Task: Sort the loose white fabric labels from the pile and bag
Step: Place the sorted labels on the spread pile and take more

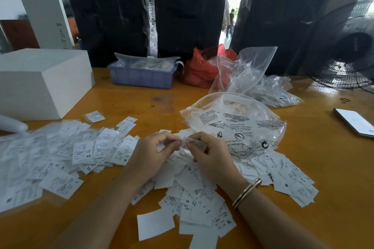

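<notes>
Both hands meet over the middle of the glossy orange-brown wooden table (125, 99). Left hand (150, 152) and right hand (210, 154) each pinch one end of a small white printed fabric label (193, 142), thumb and fingertips clamped on it, other fingers curled in. Label held just above the loose pile of white fabric labels (194, 194), which spreads under and in front of both hands; size marks S, XS, XL readable. Right wrist wears a thin metal bangle (245, 192).

Left of the hands: overlapping spread of labels in small clear sleeves (60, 159), marked XS and M. Right: smaller heap of white labels (287, 178). Just behind right hand lies a clear zip plastic bag with black warning print (238, 125), more labels inside, touching the pile.

Further back: blue plastic crate (141, 78), red plastic bag (199, 68), upright clear bag (249, 68), white foam block (40, 81) at left. Phone (355, 122) at right edge, black fan (344, 46) behind it. Black wrapped bundles (107, 16) stand at the far edge.
</notes>
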